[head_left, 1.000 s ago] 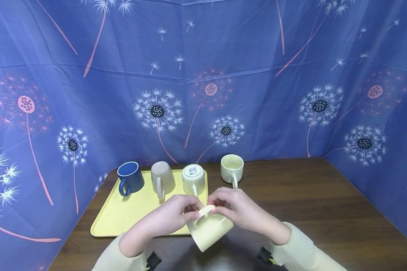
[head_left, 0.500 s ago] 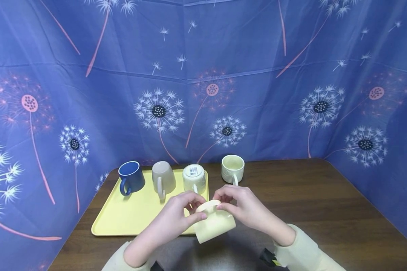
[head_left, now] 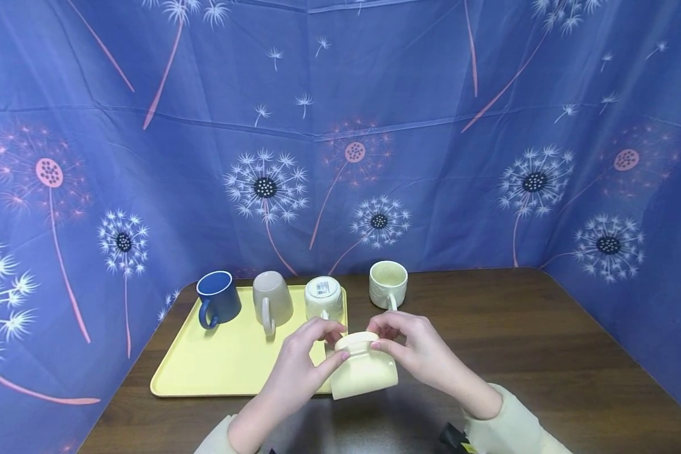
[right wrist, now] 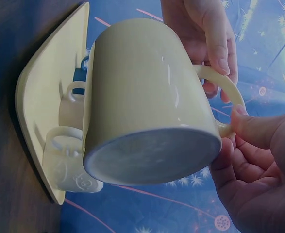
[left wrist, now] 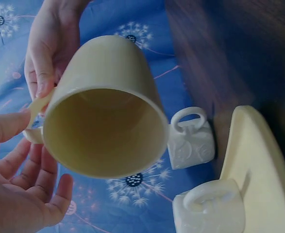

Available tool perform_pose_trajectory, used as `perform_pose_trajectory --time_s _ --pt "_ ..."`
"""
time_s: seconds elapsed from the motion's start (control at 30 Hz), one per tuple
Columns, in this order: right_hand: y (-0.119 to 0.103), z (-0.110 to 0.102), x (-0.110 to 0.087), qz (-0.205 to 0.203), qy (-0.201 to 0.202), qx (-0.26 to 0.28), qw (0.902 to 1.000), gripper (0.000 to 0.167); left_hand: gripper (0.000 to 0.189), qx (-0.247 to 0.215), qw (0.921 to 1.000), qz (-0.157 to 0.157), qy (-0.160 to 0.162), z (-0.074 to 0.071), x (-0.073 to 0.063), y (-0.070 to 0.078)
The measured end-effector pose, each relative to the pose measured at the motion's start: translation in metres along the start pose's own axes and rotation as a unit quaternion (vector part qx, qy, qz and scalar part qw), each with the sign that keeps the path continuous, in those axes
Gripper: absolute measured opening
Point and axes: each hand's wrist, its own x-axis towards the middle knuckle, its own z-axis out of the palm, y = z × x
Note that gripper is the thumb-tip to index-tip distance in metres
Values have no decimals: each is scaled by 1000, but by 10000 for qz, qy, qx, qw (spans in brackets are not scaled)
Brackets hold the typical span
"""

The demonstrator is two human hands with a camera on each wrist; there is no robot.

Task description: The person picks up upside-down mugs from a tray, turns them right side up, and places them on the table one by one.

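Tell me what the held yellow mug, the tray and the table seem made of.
Yellow mug: probably glazed ceramic, glossy, with bright highlights on its side.
Tray: perhaps plastic, smooth, evenly coloured, with a raised rim.
Table: wood or wood-look laminate, with dark streaky grain.

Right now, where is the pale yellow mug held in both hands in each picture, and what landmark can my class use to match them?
Head: the pale yellow mug is low, just right of centre, between the left hand and right hand.
Left wrist: the mug is left of centre, its mouth toward the camera.
Right wrist: the mug is near the middle, base toward the camera.
Shared landmark: the yellow tray.
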Motion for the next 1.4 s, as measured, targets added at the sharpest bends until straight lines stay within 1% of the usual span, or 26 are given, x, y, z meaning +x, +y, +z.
perform_pose_trajectory --time_s 0.07,0.2,0.37,0.6,0.77,0.97,1.13,1.27,1.4 --pt "1 0 -1 -3 51 54 10000 18 29 -80 9999 112 85 3 -1 -2" --pt "2 0 -5 6 213 194 9996 16 27 -188 9992 311 138 7 -1 -5" --pt "1 0 -9 74 354 294 9989 14 28 -225 9991 319 177 11 -1 -8" --pt "5 2 -13 -21 437 325 9985 17 26 -275 9987 341 260 15 -1 -9" --pt "7 3 -16 1 379 422 9984 18 24 -249 9977 555 283 15 -2 -10" --pt "9 3 -18 39 330 575 9978 18 27 -235 9949 958 202 11 1 -10" --pt "10 3 -21 107 346 745 9966 18 26 -228 9940 1068 73 10 3 -8" --pt "10 2 -24 275 297 989 9943 17 24 -160 9933 1139 -56 9 5 -7" --pt "10 2 -27 501 150 1159 9919 18 22 -142 9937 1096 -201 8 7 -5"
